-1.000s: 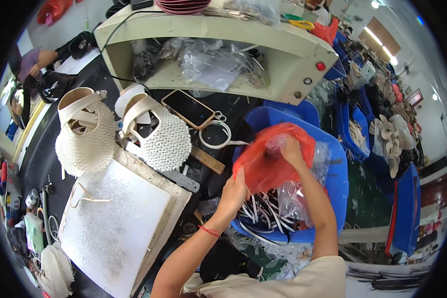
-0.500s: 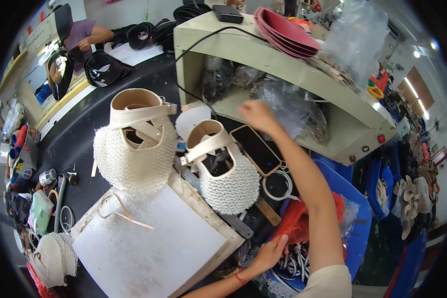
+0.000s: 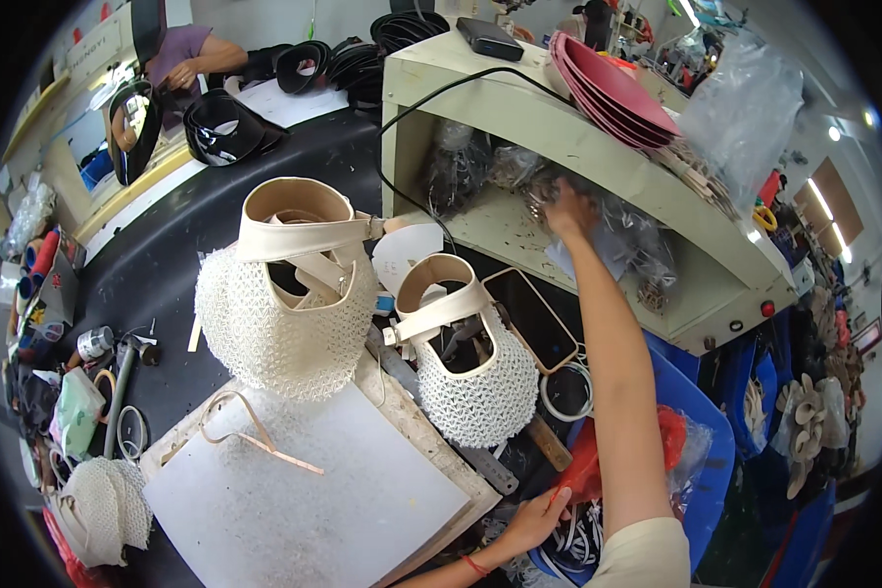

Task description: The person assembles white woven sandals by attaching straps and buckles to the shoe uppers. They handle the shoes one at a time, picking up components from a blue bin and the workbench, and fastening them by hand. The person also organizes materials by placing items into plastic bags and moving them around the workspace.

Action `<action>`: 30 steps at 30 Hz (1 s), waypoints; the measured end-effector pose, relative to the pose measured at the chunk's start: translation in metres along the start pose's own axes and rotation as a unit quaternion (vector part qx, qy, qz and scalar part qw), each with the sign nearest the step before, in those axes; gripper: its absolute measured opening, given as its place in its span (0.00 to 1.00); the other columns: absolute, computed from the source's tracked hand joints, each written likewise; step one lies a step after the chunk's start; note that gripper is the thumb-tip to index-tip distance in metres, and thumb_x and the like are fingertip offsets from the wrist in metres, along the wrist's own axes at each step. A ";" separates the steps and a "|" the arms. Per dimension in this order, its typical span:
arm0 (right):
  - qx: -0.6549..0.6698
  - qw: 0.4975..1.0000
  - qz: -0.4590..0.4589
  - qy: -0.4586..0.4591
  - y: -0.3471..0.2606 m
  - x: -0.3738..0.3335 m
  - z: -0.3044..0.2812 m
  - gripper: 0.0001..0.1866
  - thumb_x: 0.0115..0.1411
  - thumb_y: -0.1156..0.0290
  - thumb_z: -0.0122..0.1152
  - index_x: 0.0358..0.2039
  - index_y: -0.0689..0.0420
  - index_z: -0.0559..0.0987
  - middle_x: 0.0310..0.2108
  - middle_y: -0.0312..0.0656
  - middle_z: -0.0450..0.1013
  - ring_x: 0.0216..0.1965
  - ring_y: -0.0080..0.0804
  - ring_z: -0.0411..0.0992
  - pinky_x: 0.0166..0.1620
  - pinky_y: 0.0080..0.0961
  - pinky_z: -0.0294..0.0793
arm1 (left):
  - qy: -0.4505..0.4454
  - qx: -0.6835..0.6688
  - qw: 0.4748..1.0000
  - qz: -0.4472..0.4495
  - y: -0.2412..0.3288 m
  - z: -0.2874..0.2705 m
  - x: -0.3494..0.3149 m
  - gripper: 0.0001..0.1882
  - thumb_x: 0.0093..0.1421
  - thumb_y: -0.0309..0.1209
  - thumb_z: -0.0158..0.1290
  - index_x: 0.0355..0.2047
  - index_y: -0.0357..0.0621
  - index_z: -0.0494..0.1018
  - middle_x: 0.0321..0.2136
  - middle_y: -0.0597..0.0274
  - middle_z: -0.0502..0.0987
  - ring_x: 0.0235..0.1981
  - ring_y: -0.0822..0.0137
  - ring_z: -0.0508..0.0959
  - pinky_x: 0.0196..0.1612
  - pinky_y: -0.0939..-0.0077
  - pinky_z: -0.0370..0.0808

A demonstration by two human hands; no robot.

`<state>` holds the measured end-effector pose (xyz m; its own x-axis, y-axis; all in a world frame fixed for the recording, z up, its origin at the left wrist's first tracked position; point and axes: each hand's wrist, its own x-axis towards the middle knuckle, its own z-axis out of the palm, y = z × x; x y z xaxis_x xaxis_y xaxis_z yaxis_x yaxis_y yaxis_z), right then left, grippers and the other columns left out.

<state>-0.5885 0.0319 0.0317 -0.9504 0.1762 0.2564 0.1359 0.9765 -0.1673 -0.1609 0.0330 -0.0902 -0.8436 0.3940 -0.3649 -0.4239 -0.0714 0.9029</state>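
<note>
Red plastic bag (image 3: 585,468) in the top of the blue bin (image 3: 712,470), pinched between thumb and fingers of the left hand (image 3: 537,519). Right hand (image 3: 569,211) up inside the cream shelf (image 3: 480,231), among clear plastic bags (image 3: 641,243), with fingers too blurry to tell if apart or together. On the black table (image 3: 171,269), two white woven shoe uppers (image 3: 289,328).

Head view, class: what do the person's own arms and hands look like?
The left hand is ungloved, with a thin red bracelet at its wrist. The right hand is also ungloved; its arm is bare up to a cream sleeve.
</note>
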 end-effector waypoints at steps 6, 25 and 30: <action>0.280 0.905 -0.294 0.130 0.054 -0.102 -0.083 0.07 0.51 0.75 0.54 0.32 0.58 0.78 0.31 0.49 0.74 0.36 0.47 0.72 0.39 0.36 0.70 | 0.017 -0.016 0.999 0.022 0.024 0.005 0.005 0.29 0.64 0.54 0.34 0.40 0.39 0.70 0.21 0.61 0.76 0.20 0.71 0.74 0.28 0.77 0.72; 0.306 0.936 0.091 -0.151 0.404 -0.321 0.058 0.14 0.54 0.65 0.58 0.38 0.59 0.76 0.36 0.41 0.75 0.35 0.28 0.73 0.38 0.27 0.71 | -0.062 -0.097 0.993 0.020 0.068 0.025 0.014 0.25 0.66 0.49 0.34 0.49 0.40 0.63 0.16 0.68 0.68 0.15 0.79 0.65 0.20 0.87 0.60; 0.262 0.932 -0.089 -0.236 0.254 -0.249 -0.086 0.16 0.53 0.61 0.60 0.37 0.59 0.78 0.31 0.45 0.76 0.34 0.29 0.75 0.40 0.29 0.72 | 0.008 -0.108 0.990 0.088 0.042 -0.007 0.022 0.17 0.64 0.41 0.44 0.38 0.39 0.72 0.19 0.68 0.72 0.20 0.79 0.70 0.26 0.84 0.68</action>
<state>-0.2934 0.2472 0.0075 -0.9789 -0.1773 -0.1016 -0.0731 0.7682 -0.6361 -0.1991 0.0324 -0.0621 -0.9152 0.3436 -0.2105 -0.3282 -0.3327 0.8841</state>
